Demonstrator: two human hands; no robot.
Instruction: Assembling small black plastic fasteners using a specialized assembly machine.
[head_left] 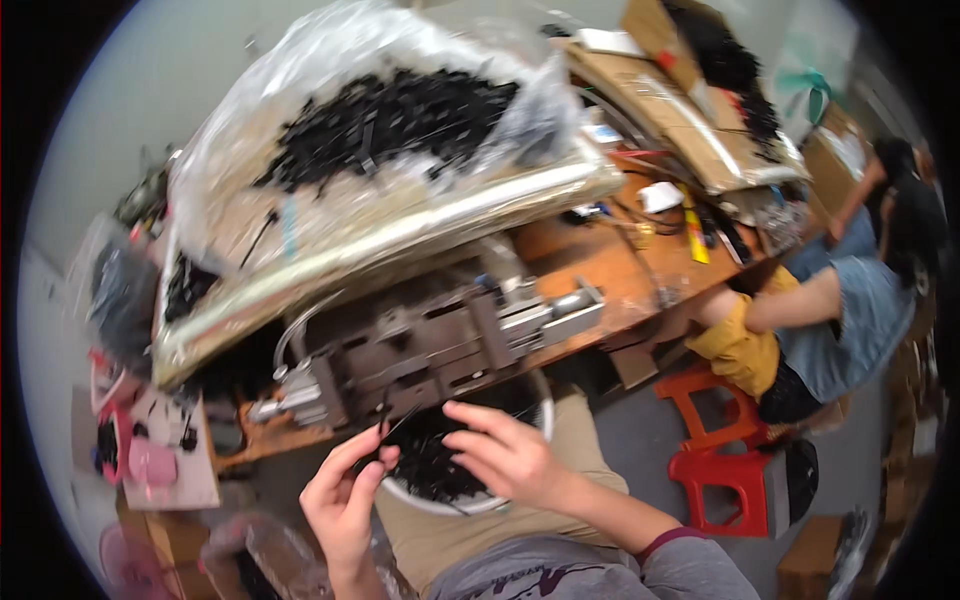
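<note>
My left hand (345,485) pinches a small thin black plastic piece (384,425) between thumb and fingers, in front of the machine. To its right, my right hand (510,455) has its fingers apart and slightly bent, with nothing visible in them. Below both hands, a white tub (547,410) rests between my legs, holding many loose black pieces (430,465). Just beyond stands a dark metal fixture (410,345) with silver cylinders (565,312) on its right, mounted at the bench edge. Blur hides the black piece's exact shape.
A tilted, film-wrapped tray (400,215) bears a heap of black parts (390,125) above the fixture. Tools and cables lie on the wooden bench (590,262). Red stools (715,490) and a seated person (850,310) are at right. A pink container (152,462) stands left.
</note>
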